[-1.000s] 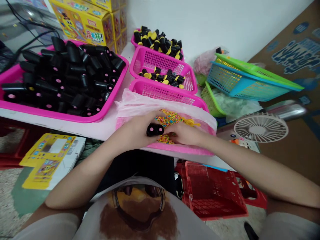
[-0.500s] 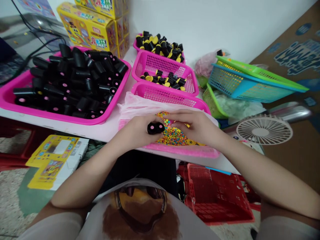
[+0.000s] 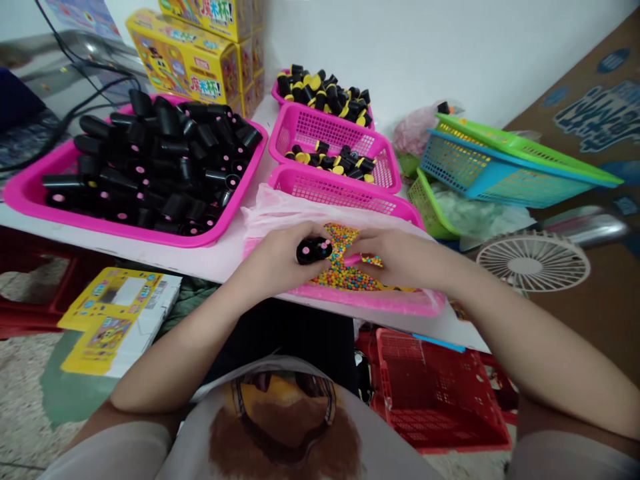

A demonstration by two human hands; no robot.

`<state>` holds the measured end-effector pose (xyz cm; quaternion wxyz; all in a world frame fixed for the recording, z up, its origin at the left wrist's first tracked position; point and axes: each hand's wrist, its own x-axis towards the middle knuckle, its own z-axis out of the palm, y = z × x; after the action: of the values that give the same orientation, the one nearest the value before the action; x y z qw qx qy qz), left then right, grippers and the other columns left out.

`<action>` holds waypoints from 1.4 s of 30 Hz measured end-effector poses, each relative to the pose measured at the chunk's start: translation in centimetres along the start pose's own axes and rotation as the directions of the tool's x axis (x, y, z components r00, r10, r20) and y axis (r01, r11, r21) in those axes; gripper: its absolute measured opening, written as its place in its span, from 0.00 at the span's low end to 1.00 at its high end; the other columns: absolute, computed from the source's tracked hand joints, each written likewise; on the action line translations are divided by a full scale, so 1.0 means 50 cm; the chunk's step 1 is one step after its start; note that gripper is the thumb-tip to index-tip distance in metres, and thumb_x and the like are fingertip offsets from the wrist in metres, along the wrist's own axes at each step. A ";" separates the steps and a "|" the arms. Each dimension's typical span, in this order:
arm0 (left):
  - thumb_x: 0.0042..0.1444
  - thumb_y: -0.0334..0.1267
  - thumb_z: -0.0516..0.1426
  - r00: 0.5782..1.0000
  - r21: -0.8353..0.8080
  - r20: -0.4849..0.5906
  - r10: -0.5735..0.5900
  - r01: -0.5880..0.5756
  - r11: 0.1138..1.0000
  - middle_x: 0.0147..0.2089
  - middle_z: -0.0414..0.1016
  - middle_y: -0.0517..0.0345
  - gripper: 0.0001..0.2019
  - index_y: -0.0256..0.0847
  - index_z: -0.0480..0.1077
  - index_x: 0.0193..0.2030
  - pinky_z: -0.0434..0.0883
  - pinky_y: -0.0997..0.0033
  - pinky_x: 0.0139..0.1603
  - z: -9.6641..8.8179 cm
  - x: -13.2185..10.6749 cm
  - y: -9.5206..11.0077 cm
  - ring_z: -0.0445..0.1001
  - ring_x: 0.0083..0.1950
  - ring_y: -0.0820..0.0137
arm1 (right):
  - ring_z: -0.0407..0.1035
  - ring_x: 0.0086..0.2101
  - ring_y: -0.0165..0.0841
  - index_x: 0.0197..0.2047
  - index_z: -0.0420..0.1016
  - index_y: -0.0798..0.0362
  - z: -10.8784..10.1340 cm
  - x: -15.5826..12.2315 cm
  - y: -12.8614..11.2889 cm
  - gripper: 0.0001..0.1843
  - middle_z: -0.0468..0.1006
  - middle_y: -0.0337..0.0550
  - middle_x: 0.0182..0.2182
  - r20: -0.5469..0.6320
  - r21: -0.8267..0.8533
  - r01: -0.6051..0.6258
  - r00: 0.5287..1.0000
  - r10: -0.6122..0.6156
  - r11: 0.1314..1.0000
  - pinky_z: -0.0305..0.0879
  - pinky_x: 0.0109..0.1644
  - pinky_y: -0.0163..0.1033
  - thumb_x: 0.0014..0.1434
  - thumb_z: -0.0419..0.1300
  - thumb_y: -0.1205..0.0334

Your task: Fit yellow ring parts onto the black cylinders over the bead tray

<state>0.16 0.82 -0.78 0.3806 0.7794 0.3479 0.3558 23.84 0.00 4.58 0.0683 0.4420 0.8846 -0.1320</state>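
Note:
My left hand (image 3: pixel 277 260) grips a black double-barrelled tube (image 3: pixel 313 251) with pink-dotted ends, holding it just above a heap of tiny multicoloured beads (image 3: pixel 343 273). My right hand (image 3: pixel 403 260) sits over the beads, its fingertips pinched on a small pink piece (image 3: pixel 353 259). The beads lie in a pink tray (image 3: pixel 370 302) lined with a translucent plastic bag (image 3: pixel 280 212). A flat yellow piece (image 3: pixel 395 289) lies at the heap's near edge, partly hidden by beads.
A large pink tray (image 3: pixel 115 230) of black tubes stands to the left. Pink mesh baskets (image 3: pixel 320 120) hold black-and-yellow parts ahead. Yellow boxes (image 3: pixel 185 60) are stacked behind. Blue and green baskets (image 3: pixel 470 167) and a small fan (image 3: pixel 533 263) are right; a red crate (image 3: pixel 435 400) is below.
My right hand has drawn left, closer to the tube, and its fingertips now pinch the pink piece. The black tube has turned slightly in my left hand. The whole view has shifted a little.

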 end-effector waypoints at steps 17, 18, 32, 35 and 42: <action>0.45 0.34 0.71 0.995 -0.124 -0.019 -0.097 0.094 0.988 0.43 0.83 0.62 0.35 0.47 0.61 0.58 0.77 0.65 0.50 -0.016 -0.006 0.006 0.84 0.50 0.60 | 0.80 0.42 0.37 0.41 0.83 0.54 0.106 0.073 -0.011 0.15 0.87 0.46 0.42 0.033 0.352 -0.003 0.999 -0.010 0.936 0.71 0.47 0.38 0.58 0.60 0.79; 0.46 0.35 0.71 0.995 -0.118 -0.025 -0.095 0.091 0.989 0.43 0.83 0.62 0.34 0.47 0.61 0.58 0.77 0.65 0.50 -0.016 -0.006 0.008 0.84 0.49 0.61 | 0.80 0.42 0.37 0.41 0.83 0.54 0.104 0.070 -0.009 0.14 0.87 0.44 0.41 0.020 0.390 -0.025 1.000 0.019 0.921 0.72 0.48 0.39 0.58 0.60 0.78; 0.50 0.38 0.70 0.989 -0.028 -0.009 -0.147 0.147 0.989 0.48 0.84 0.58 0.33 0.43 0.67 0.63 0.75 0.65 0.51 -0.018 -0.008 0.015 0.83 0.48 0.63 | 0.81 0.48 0.36 0.56 0.82 0.46 0.021 0.033 -0.003 0.18 0.86 0.43 0.48 -0.329 0.764 0.215 0.941 0.080 0.608 0.78 0.54 0.45 0.63 0.68 0.58; 0.50 0.36 0.70 0.993 -0.036 -0.004 -0.119 0.119 0.992 0.53 0.83 0.57 0.34 0.43 0.65 0.63 0.75 0.65 0.52 -0.015 -0.005 0.015 0.82 0.52 0.62 | 0.80 0.48 0.35 0.55 0.82 0.44 -0.003 0.043 -0.033 0.16 0.85 0.43 0.48 -0.458 0.506 0.319 0.887 -0.064 0.801 0.77 0.53 0.44 0.68 0.61 0.65; 0.50 0.35 0.70 0.996 -0.033 -0.035 -0.081 0.080 0.996 0.60 0.80 0.53 0.33 0.42 0.65 0.62 0.75 0.62 0.56 -0.017 -0.003 0.009 0.79 0.60 0.58 | 0.76 0.50 0.32 0.55 0.80 0.43 -0.009 0.063 -0.067 0.25 0.80 0.44 0.51 -0.542 0.051 0.428 0.771 -0.335 0.902 0.76 0.49 0.40 0.68 0.49 0.77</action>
<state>-0.49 0.76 -0.05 0.4005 0.7521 0.3802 0.3596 19.27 0.61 4.84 -0.2403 0.2758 0.9260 -0.0938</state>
